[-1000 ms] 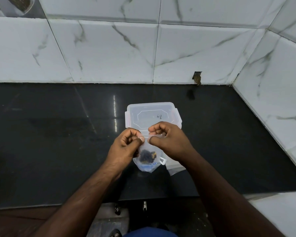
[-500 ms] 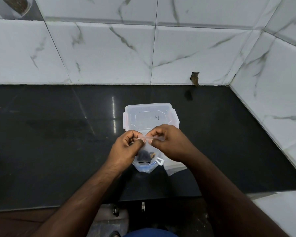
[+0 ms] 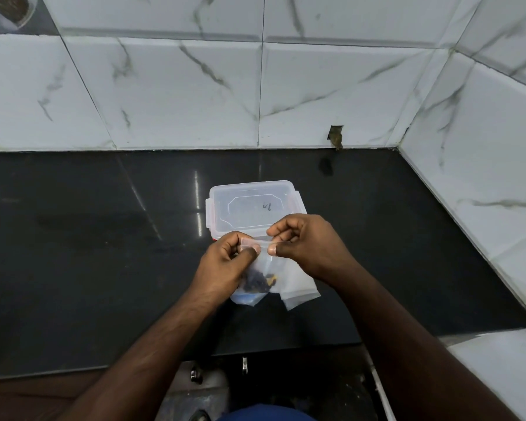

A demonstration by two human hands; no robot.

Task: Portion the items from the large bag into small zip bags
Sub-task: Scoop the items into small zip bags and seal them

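**Both hands pinch the top strip of a small zip bag above the counter**

The left hand (image 3: 225,268) pinches the top edge of the small zip bag (image 3: 266,273) between thumb and curled forefinger, at the strip's left end. The right hand (image 3: 308,247) pinches the same strip at its right end, thumb tip pressed on the near face and fingers curled behind. The two thumbs lie close together, a short stretch of strip showing between them. Whether the zip is sealed along its length cannot be told.

The bag hangs down from this double grip, clear and slightly crumpled. In its lower part sits a small clump of dark items (image 3: 257,281), with a yellowish bit at the clump's 3 o'clock side.

Under the held bag, at its 6 o'clock, another clear bag (image 3: 249,299) with a bluish tint lies on the counter. At 4 o'clock from the held bag, empty small bags (image 3: 301,291) lie flat, partly under the right wrist.

At 12 o'clock from the hands stands a translucent lidded container (image 3: 252,205), its lid on, a faint scribble on the lid.

All of this rests on a glossy black countertop (image 3: 88,238). White marble-veined wall tiles (image 3: 164,92) rise at 12 o'clock and along the 3 o'clock side, with a small chipped hole (image 3: 336,136) at the base of the back wall.
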